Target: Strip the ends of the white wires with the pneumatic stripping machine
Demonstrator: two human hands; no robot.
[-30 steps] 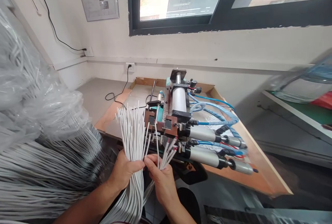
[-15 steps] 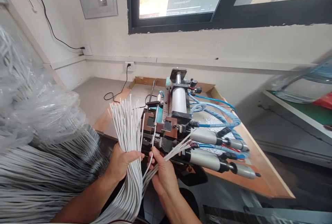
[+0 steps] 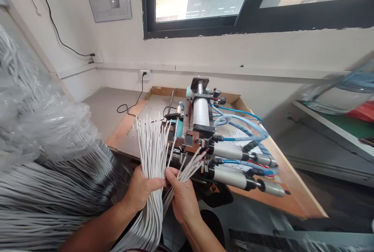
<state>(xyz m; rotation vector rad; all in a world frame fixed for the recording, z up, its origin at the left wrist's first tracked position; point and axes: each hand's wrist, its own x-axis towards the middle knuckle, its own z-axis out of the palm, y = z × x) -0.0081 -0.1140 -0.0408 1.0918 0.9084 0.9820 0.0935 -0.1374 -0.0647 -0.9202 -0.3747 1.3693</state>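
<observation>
My left hand (image 3: 143, 187) is closed around a thick bundle of light grey cables (image 3: 153, 147), whose cut ends point up and away from me. Close beside it, my right hand (image 3: 182, 193) grips a smaller bunch of cables (image 3: 191, 166) that fans out to the right; some of these show reddish inner wires at their tips. The right thumb and fingertips touch the edge of the larger bundle at a single cable. Just beyond both hands stands a pneumatic machine (image 3: 201, 113) with metal cylinders and brown jaw plates, partly hidden by the cables.
To the left lie many more grey cables (image 3: 43, 197) under clear plastic wrap (image 3: 58, 123). Blue air hoses (image 3: 242, 139) loop on the machine's right. The wooden-edged bench (image 3: 304, 201) runs out to the right, near a shelf (image 3: 330, 121) with a large clear bottle.
My left hand and its bundle have shifted right, closer to my right hand. The single cable that reached up to the machine from my right fingers is now away from it, among the smaller bunch.
</observation>
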